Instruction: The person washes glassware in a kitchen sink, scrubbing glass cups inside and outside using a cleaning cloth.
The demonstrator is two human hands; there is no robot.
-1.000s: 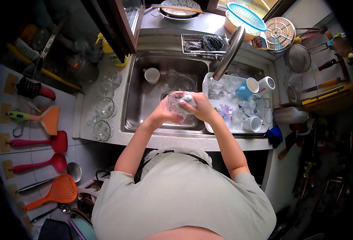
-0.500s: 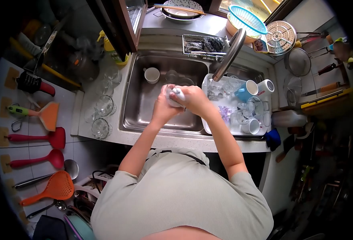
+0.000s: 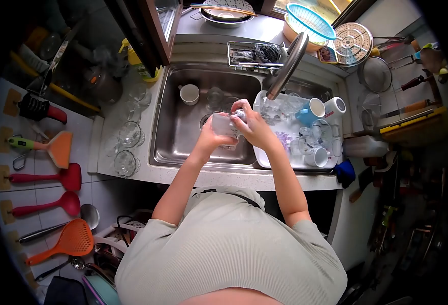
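Observation:
Over the front of the sink basin (image 3: 176, 147), my left hand (image 3: 211, 138) is wrapped round a clear drinking glass (image 3: 222, 123), which looks clouded with suds. My right hand (image 3: 257, 128) grips a whitish, foamy sponge (image 3: 239, 115) against the glass's right side; foam covers its fingertips. Suds and fingers hide the sponge's exact shape. Beyond my hands, a white mug (image 3: 189, 94) and a few clear glasses (image 3: 215, 95) sit on the basin floor.
A white tray (image 3: 264, 155) at the right holds washed-looking glasses, a blue mug (image 3: 311, 112) and white mugs. The faucet (image 3: 288, 66) arches above it. Several glass cups (image 3: 127, 162) line the left counter near a yellow bottle (image 3: 141, 63). Utensils hang on both side walls.
My right hand has shifted right and slightly up with the sponge, its fingers lifted more. The glass in my left hand has turned and shows more of its side.

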